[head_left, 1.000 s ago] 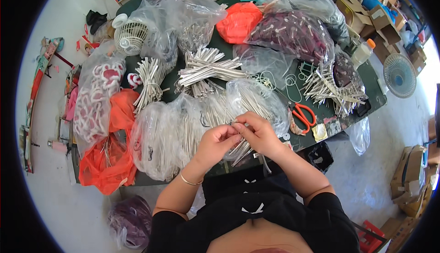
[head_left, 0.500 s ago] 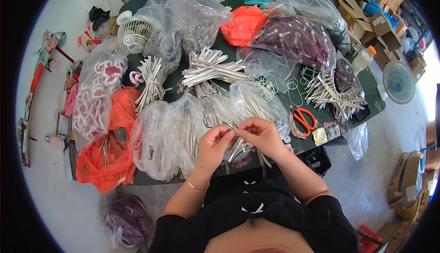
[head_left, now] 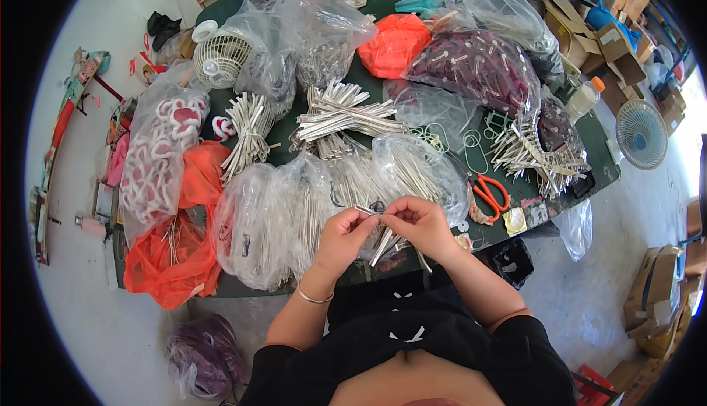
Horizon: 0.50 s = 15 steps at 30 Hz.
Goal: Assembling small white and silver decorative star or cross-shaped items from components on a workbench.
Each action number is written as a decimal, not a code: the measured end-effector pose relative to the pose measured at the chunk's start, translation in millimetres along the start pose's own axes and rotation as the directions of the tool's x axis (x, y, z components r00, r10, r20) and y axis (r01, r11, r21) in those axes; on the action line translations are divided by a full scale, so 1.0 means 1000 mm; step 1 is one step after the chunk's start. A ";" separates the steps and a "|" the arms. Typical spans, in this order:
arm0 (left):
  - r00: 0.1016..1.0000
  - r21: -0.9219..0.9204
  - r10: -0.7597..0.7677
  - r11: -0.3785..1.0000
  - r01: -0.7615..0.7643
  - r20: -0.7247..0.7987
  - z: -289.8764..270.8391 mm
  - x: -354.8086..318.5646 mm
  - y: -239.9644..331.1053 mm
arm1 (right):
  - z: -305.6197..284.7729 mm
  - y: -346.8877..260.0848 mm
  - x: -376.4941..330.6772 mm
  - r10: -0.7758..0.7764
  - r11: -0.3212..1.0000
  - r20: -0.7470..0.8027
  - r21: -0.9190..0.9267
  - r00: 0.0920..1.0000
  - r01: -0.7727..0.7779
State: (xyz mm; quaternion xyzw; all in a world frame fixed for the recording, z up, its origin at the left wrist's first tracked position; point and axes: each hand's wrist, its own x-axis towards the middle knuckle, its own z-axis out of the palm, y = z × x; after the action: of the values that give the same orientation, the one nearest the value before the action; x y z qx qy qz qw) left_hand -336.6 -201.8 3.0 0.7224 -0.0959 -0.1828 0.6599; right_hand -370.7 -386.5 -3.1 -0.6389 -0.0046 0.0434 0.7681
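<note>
Sm. silvery strip (head_left: 364, 209), sl. tilted, in L hand (head_left: 343, 237) & R hand (head_left: 420, 225)

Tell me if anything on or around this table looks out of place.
Nothing looks plainly spilled or damaged. Slightly odd: the red-orange bag slumps over the near left edge of the table, and one clear plastic bag dangles beyond its right side.

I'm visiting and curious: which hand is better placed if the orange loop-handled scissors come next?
Probably the right hand: the scissors lie to its right, nearer than to the left hand. Both hands' fingertips meet at a thin silvery piece, so the right may need freeing first.
</note>
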 end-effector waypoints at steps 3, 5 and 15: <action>0.997 -0.162 -0.026 0.986 0.038 0.075 -0.002 0.001 0.007 | 0.004 -0.006 0.000 -0.013 0.994 0.032 0.108 0.999 0.010; 0.994 -0.264 -0.016 0.963 0.044 0.109 -0.002 0.003 0.012 | 0.002 -0.007 0.003 -0.036 0.984 0.041 0.177 0.998 0.028; 0.947 0.080 -0.016 0.997 -0.010 0.320 -0.011 0.009 0.030 | -0.012 -0.026 0.009 0.002 1.000 0.168 -0.010 0.986 0.000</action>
State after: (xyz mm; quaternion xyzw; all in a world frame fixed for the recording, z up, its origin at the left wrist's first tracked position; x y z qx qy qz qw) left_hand -320.9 -198.3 32.0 0.7093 -0.2080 -0.2945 0.6057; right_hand -359.2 -402.8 19.9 -0.6368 -0.0692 0.0974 0.7618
